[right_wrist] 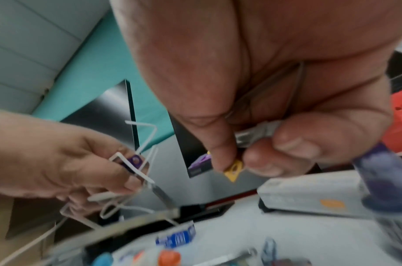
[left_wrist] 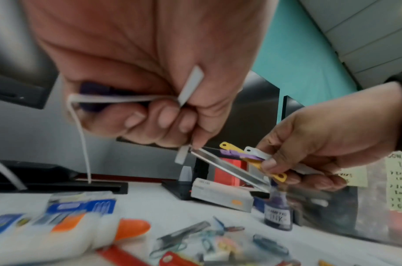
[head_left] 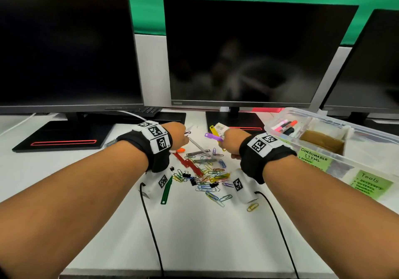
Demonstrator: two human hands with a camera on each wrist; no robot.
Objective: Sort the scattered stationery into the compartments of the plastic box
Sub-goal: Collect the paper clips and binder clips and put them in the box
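Both forearms are stretched forward over the white desk [head_left: 205,235]. At the right, markers are held in the far compartment of the plastic box [head_left: 336,146]; its other contents are blurred. The left hand [head_left: 176,135] is curled round white strips and a metal strip [left_wrist: 229,170]. Yellow, purple and white fastener strips [left_wrist: 252,155] are pinched by the right hand [head_left: 232,140]. Paper clips [head_left: 207,177] are scattered beneath.

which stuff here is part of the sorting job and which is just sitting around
Part of the job:
left hand gripping white strips and a metal strip
right hand holding coloured strips
paper clips
green strip
plastic box

Just sitting around:
monitors
keyboard
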